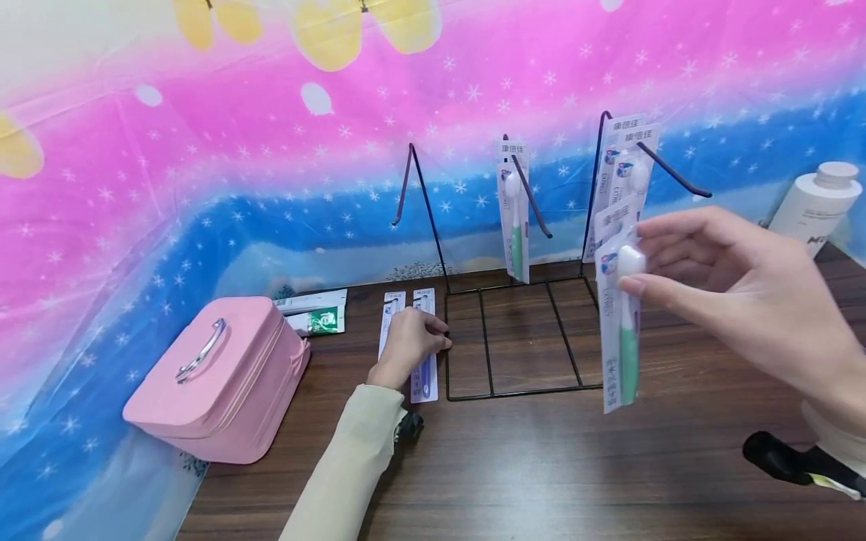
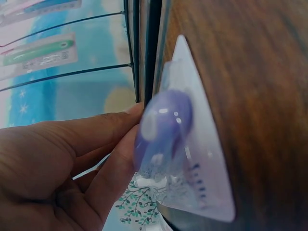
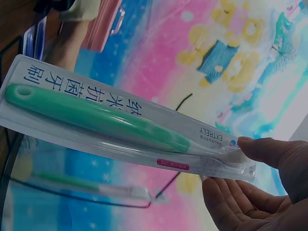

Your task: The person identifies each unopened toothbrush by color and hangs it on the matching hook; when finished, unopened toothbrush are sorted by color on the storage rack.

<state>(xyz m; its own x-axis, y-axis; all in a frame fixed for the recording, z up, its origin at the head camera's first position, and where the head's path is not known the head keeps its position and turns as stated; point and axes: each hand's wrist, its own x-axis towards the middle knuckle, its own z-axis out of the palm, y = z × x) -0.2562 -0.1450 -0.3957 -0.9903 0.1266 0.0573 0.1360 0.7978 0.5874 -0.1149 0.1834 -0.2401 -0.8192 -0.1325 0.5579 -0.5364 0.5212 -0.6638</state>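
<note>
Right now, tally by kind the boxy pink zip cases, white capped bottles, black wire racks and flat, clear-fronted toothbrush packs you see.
Pink zip case: 1
White capped bottle: 1
Black wire rack: 1
Toothbrush packs: 6 visible; overlap may hide more
Total visible: 9

L sleeve (image 1: 345,469) pale cream, blk wrist gear (image 1: 410,427); R cuff (image 1: 835,439) pale, blk rounded unit (image 1: 776,457) w/ yellowish strip (image 1: 834,485)

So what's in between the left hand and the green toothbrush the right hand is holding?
The head view shows the black wire rack's flat base between them, with brown wooden tabletop showing through.
</note>
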